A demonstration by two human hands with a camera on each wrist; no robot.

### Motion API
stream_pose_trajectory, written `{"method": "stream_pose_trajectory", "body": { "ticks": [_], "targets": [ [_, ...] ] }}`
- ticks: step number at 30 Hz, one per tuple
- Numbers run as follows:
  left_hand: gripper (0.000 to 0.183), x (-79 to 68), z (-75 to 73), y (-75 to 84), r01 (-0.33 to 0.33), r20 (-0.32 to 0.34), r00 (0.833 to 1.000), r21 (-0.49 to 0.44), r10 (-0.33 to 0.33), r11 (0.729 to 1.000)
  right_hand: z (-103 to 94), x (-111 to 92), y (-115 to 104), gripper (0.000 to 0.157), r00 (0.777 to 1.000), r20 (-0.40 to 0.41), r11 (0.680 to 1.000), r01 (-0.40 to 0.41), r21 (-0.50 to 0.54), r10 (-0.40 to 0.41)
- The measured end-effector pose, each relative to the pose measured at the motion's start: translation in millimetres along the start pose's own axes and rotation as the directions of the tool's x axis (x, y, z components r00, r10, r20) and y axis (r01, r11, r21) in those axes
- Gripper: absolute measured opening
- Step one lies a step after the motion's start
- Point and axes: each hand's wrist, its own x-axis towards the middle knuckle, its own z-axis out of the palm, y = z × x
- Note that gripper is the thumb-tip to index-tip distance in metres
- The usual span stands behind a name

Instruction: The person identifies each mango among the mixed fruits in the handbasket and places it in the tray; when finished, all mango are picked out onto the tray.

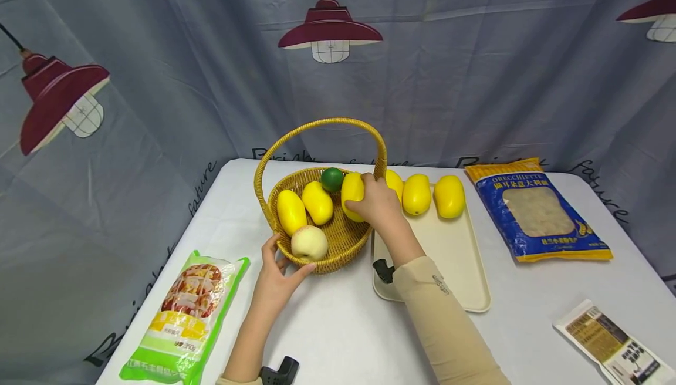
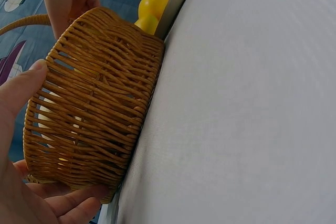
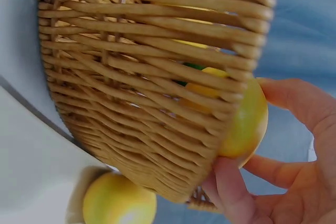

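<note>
On the white table stands a wicker basket [image 1: 348, 247] with a tall arched handle. My left hand [image 1: 279, 282] holds its near-left rim, thumb at the edge and fingers along the woven side in the left wrist view. My right hand [image 1: 381, 202] grips a yellow mango [image 1: 351, 194] just inside the basket's right rim; the right wrist view shows fingers and thumb around this mango [image 3: 249, 121]. Inside lie two more mangoes [image 1: 291, 212], a small green fruit [image 1: 332, 179] and a pale peach-like fruit [image 1: 309, 243]. Three mangoes [image 1: 416, 194] sit at the far end of a cream tray [image 1: 459, 262].
A green-edged food bag [image 1: 182, 320] lies at the left. Right of the tray is a blue and yellow orecchiette bag [image 1: 538, 212]. A smaller brown and white packet [image 1: 618, 344] lies near the right front. Behind the table hangs a grey curtain [image 1: 438, 80] printed with lamps.
</note>
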Motion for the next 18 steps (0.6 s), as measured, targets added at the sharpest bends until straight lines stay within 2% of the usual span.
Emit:
{"method": "stream_pose_trajectory", "body": {
  "ticks": [11, 18],
  "targets": [
    [0.105, -1.4, 0.2, 1.3, -0.007, -0.009, 1.000, 0.007, 0.007, 1.000, -19.3, -23, 5, 0.080, 0.997, -0.047, 0.992, 0.060, 0.108, -0.055],
    [0.105, -0.8, 0.5, 1.2, 0.001, -0.005, 1.000, 0.004, -0.001, 1.000, -26.9, -40, 17, 0.081, 0.996, -0.069, 0.984, 0.074, 0.164, -0.064]
  ]
}}
